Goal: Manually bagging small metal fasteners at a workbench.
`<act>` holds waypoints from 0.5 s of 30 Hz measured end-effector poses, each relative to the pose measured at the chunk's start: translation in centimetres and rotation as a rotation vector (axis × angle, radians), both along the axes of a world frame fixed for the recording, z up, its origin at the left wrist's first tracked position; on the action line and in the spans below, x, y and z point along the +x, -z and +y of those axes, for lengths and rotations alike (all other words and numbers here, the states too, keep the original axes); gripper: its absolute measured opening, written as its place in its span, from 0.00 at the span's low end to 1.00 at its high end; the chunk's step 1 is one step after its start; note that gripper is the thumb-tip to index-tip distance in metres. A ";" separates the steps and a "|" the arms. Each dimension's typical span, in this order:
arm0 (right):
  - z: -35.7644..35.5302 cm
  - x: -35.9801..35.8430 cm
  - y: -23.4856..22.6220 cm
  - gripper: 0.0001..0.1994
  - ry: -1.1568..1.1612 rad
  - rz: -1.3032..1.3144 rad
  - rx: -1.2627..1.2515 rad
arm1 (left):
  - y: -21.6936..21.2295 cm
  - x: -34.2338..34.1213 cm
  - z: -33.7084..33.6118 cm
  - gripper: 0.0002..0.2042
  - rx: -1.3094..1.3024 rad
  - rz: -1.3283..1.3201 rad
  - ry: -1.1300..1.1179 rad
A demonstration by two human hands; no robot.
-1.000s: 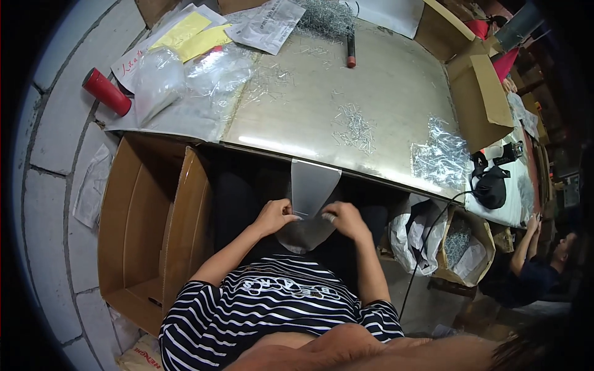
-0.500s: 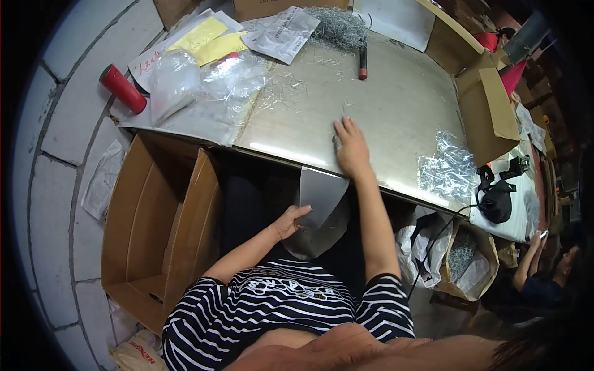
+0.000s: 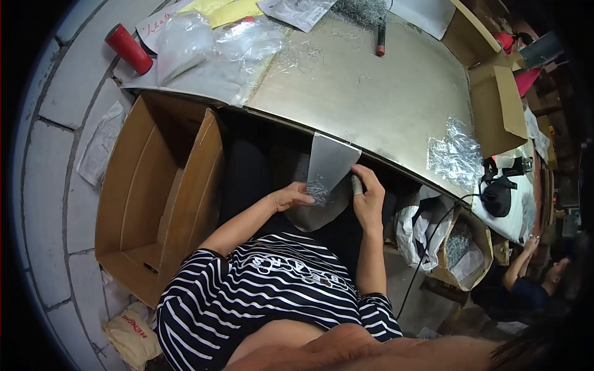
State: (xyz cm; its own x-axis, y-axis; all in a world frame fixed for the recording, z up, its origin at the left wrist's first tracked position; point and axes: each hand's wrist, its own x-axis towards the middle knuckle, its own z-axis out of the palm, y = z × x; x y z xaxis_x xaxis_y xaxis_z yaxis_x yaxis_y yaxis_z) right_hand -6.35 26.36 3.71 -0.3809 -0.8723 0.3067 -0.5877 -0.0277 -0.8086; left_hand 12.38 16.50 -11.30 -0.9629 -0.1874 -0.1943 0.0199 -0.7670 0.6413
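A stiff, translucent grey sheet [image 3: 331, 162] hangs from the table's front edge and narrows downward. Many thin silvery metal pins [image 3: 317, 192] are heaped at its lower end. My left hand [image 3: 292, 196] is closed at that end, thumb beside the pins; its other fingers are partly hidden. On the sheet's right side my right hand [image 3: 370, 193] has curled fingers at the edge, with a pale covering on one digit. Under the pins, over my lap, hangs a greyish rounded sheet or bag [image 3: 312, 217], whose kind I cannot make out.
Loose pins [image 3: 455, 154] lie on the metal-topped table [image 3: 365, 99], with a tangled heap [image 3: 359, 11] farther back. An open cardboard box [image 3: 158, 198] stands left, near a red cylinder [image 3: 129, 49]. At right are a pin-filled bag [image 3: 461, 247], a black cable [image 3: 427, 241] and another person [image 3: 526, 281].
My right hand has come off the tabletop to the hanging sheet's right edge. Pins now lie heaped at the sheet's lower end beside my left hand. The view has shifted.
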 end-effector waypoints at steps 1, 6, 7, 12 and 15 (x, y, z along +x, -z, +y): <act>0.6 0.3 0.5 0.15 -0.001 0.000 0.002 | -0.3 -0.1 0.0 0.29 -0.083 -0.042 0.031; 1.5 2.9 3.5 0.18 -0.139 -0.016 0.107 | 0.2 -0.2 0.9 0.24 -0.139 -0.202 -0.045; 1.4 3.2 4.3 0.18 -0.251 0.097 0.142 | 0.3 -0.2 1.0 0.21 -0.170 -0.218 -0.072; 1.0 3.5 3.2 0.16 -0.236 -0.090 0.343 | 0.0 0.0 1.3 0.19 -0.216 -0.293 -0.093; 0.6 3.5 4.8 0.16 -0.363 0.115 0.340 | 1.1 0.1 1.3 0.17 -0.219 -0.291 -0.079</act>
State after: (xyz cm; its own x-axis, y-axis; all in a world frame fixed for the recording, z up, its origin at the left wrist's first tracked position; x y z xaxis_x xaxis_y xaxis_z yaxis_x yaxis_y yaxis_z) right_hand -2.85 26.95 -1.10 -0.0152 -0.9999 0.0046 -0.6747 0.0068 -0.7380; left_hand 12.48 17.83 -12.42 -0.8540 -0.3267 -0.4049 -0.1334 -0.6147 0.7774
